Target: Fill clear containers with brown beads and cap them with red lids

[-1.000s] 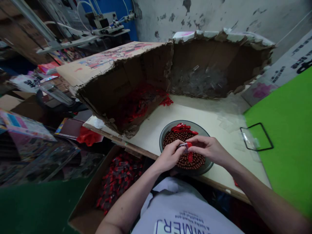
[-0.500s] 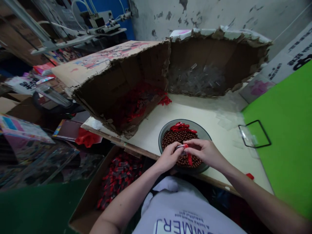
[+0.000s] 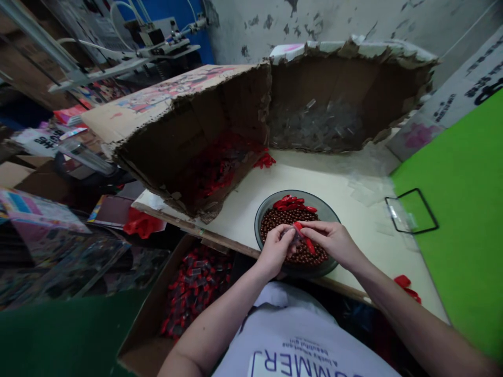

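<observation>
Over a grey bowl of small brown balls, both my hands meet. My left hand pinches a small clear tube. My right hand is closed on a red cap at the tube's end and also has a second red piece under its fingers. More red caps lie on the balls at the bowl's far side.
Two torn cardboard boxes stand at the back: the left one holds red caps, the right one clear tubes. A box of finished red-capped tubes sits below the table's left edge. A green board lies right, loose red pieces by the front edge.
My hands stay over the bowl, shifted slightly left. The red cap now sits angled at the tube's end. The view has tilted a little, showing red pieces at the table's front right.
</observation>
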### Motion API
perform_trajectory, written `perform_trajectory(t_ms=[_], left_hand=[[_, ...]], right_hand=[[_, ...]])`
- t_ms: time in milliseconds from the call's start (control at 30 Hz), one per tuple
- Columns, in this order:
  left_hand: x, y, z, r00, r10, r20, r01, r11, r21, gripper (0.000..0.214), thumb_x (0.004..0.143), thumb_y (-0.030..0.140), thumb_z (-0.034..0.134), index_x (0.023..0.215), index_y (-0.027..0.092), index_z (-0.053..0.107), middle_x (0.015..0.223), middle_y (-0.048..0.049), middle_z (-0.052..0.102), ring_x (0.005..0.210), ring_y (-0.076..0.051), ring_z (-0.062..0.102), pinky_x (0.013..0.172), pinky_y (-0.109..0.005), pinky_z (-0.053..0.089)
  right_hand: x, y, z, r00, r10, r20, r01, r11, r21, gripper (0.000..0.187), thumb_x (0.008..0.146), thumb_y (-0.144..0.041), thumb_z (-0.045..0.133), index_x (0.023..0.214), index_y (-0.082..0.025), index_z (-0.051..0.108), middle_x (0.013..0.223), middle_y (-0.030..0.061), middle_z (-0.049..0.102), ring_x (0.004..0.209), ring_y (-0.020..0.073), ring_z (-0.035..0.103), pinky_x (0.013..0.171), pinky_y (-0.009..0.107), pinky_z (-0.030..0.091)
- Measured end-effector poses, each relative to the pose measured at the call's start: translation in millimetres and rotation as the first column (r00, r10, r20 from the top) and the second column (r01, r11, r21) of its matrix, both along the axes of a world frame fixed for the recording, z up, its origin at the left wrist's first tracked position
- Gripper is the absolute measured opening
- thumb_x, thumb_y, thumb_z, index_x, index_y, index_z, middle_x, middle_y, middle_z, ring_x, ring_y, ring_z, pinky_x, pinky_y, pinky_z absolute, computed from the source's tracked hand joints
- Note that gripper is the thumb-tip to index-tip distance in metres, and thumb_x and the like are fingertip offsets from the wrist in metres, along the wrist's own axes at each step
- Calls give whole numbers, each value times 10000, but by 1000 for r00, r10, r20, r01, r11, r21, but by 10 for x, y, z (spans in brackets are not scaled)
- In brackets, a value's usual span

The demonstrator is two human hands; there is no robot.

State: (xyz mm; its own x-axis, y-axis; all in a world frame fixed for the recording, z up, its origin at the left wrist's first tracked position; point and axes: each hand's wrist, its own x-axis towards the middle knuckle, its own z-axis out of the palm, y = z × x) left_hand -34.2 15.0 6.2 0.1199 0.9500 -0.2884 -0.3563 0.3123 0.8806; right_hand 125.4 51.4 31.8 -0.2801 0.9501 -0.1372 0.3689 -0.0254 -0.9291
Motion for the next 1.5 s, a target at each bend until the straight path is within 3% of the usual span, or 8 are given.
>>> perform_trajectory(t_ms=[267, 500, 667, 767, 900, 1133, 1367, 1500], left_hand=[[36, 34, -9, 987, 39, 154, -34, 999, -35, 324, 794, 415, 634, 910, 120, 565, 676, -2, 595, 475, -45, 483, 401, -139, 343], [9, 11, 15, 942, 40, 333, -4, 994, -109, 324, 765, 392, 673, 868, 113, 545, 727, -48, 653, 519, -70, 560, 472, -164, 453], [17, -54, 23, 968, -104, 230, 130, 986, -103, 333, 759, 413, 666, 861, 108, 578, 684, -50, 662, 452, -62, 523, 416, -158, 394], [14, -66, 42, 963, -248, 109, 258, 962, -87, 331, 762, 424, 644, 862, 110, 608, 635, -33, 646, 417, -70, 495, 392, -176, 357], [62, -49, 41, 975, -184, -124, 183, 983, -17, 321, 802, 440, 580, 722, 129, 593, 511, 29, 522, 417, -66, 420, 413, -191, 295], [137, -85, 12, 919, 13, -393, 74, 976, 205, 492, 894, 459, 443, 515, 146, 425, 509, 43, 368, 505, -63, 289, 505, -225, 240], [36, -109, -24, 898, -128, -422, 191, 975, 110, 488, 878, 492, 447, 525, 154, 451, 467, 34, 393, 475, -77, 321, 472, -218, 234], [-343, -179, -75, 900, 67, -431, -53, 998, 45, 485, 831, 557, 490, 544, 168, 449, 494, 34, 399, 465, -82, 330, 448, -211, 251]], right_hand=[[-35, -1, -132, 998, -39, -52, 41, 998, 47, 325, 849, -431, 592, 1084, -246, 717, 1058, 46, 733, 975, 237, 673, 946, 422, 487], [-207, -307, -361, 970, -205, -132, 242, 879, 410, 393, 933, -422, 450, 1278, -261, 546, 1189, 85, 612, 1105, 242, 568, 983, 438, 431], [-258, -75, -187, 876, -213, -433, 318, 930, 186, 404, 965, -474, 337, 1247, -275, 546, 1135, 68, 621, 1047, 211, 593, 939, 391, 463], [-268, 105, -56, 824, -90, -559, 76, 996, -49, 447, 960, -517, 311, 1219, -262, 572, 1103, 67, 650, 1045, 205, 603, 940, 377, 462], [-327, 147, -14, 761, -21, -648, -187, 950, -250, 543, 944, -588, 265, 1221, -246, 584, 1079, 72, 673, 1040, 204, 613, 956, 375, 448], [-408, -50, 23, 741, -61, -669, -204, 928, -310, 562, 932, -605, 283, 1263, -244, 559, 984, 65, 688, 1001, 208, 618, 954, 373, 440], [-534, -169, -27, 714, -170, -679, -117, 927, -356, 563, 919, -612, 302, 1197, -225, 602, 934, 79, 705, 924, 220, 648, 907, 391, 479], [-335, 63, -118, 747, -89, -658, -68, 976, -209, 615, 930, -620, 213, 1213, -233, 598, 1093, 95, 695, 1060, 229, 631, 967, 423, 456]])
